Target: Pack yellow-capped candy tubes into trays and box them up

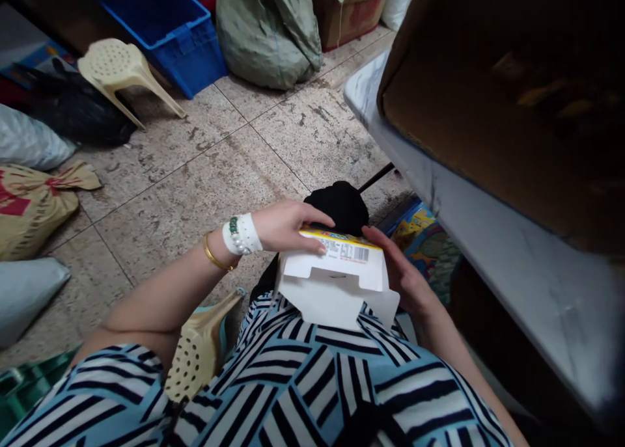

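A small white carton (pixel 336 281) with a yellow edge and a barcode rests on my lap, its end flaps folded open toward me. My left hand (pixel 288 226) grips its far left corner, fingers curled over the top edge. Along the carton's right side lies my right hand (pixel 403 268), fingers pressed against it. A black object (pixel 339 203) lies just beyond the carton.
A grey table edge (pixel 439 180) with a big cardboard box (pixel 498 102) stands at the right. On the tiled floor are a cream plastic stool (pixel 117 66), a blue crate (pixel 168 27), a green sack (pixel 268 30) and several bags at the left. Colourful packages (pixel 424 239) lie under the table.
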